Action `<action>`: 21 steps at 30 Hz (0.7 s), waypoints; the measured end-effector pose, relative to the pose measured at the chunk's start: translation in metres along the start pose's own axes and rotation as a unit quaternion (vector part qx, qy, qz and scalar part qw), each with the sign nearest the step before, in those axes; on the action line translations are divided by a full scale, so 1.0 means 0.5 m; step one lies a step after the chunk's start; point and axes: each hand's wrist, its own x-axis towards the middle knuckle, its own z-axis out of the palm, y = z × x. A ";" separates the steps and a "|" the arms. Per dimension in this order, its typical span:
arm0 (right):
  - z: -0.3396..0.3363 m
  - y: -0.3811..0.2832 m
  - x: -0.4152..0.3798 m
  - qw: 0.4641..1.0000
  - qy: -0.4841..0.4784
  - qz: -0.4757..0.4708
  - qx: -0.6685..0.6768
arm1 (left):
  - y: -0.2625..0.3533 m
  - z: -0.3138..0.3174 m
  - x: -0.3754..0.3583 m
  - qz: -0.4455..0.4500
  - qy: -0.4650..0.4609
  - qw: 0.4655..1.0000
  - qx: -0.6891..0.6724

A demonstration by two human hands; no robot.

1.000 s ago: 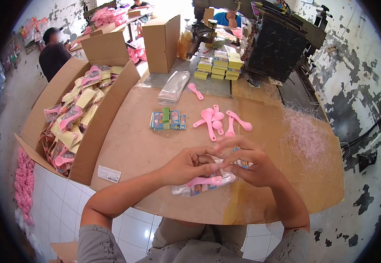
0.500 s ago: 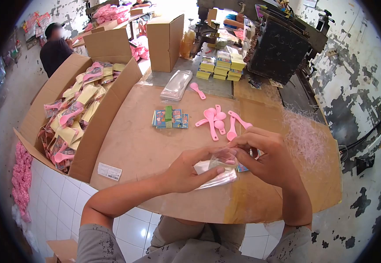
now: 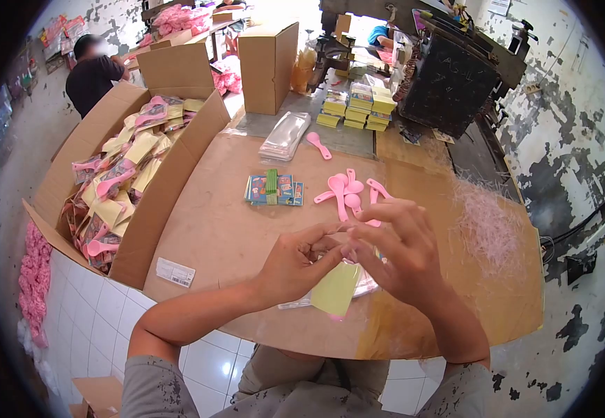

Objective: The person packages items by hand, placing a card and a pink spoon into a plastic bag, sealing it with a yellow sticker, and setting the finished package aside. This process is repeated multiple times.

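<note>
My left hand and my right hand meet above the front of the cardboard-topped table, fingers pinched on the top of a clear plastic bag. A yellow-green card hangs below them, with a bit of pink at its lower edge. Under it lie flat clear bags, partly hidden. Beyond my hands is a pile of pink spoons. To its left sits a stack of blue printed cards with a green band around it.
An open carton of packed pink spoons stands at the left. Toward the back are clear bags, one pink spoon, card stacks and a dark machine. Plastic shreds lie at the right. A person is at the back left.
Both hands have shifted slightly left. The yellow-green card now hangs in view below them, where before a clear bag was between my fingers.
</note>
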 end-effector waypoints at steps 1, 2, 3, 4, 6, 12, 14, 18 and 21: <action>-0.001 -0.009 0.006 0.999 -0.014 -0.022 -0.035 | -0.010 0.001 -0.001 0.025 0.006 1.000 0.017; 0.007 -0.009 0.005 0.998 -0.012 -0.031 -0.051 | -0.015 0.002 -0.005 0.026 0.005 0.999 0.033; 0.020 -0.006 0.001 0.997 -0.009 -0.040 -0.068 | -0.017 0.002 -0.008 0.027 0.005 0.998 0.049; 0.030 -0.002 -0.002 0.995 -0.007 -0.050 -0.084 | -0.018 0.002 -0.010 0.027 0.005 0.997 0.065; 0.037 -0.002 -0.008 0.990 -0.021 -0.075 -0.115 | -0.014 0.000 -0.008 0.045 0.004 0.989 0.143; 0.034 0.009 -0.003 0.995 -0.036 -0.010 -0.091 | -0.010 0.000 -0.004 0.078 -0.023 0.961 0.264; 0.023 0.022 -0.008 0.996 -0.022 0.082 0.022 | 0.004 -0.004 0.000 0.052 -0.025 0.969 0.240; -0.043 0.081 -0.030 0.964 -0.005 0.219 0.148 | 0.001 -0.005 0.002 0.008 -0.028 0.991 0.128; -0.147 0.154 -0.082 0.820 -0.007 0.368 0.439 | -0.012 -0.001 0.003 -0.024 -0.035 0.997 0.070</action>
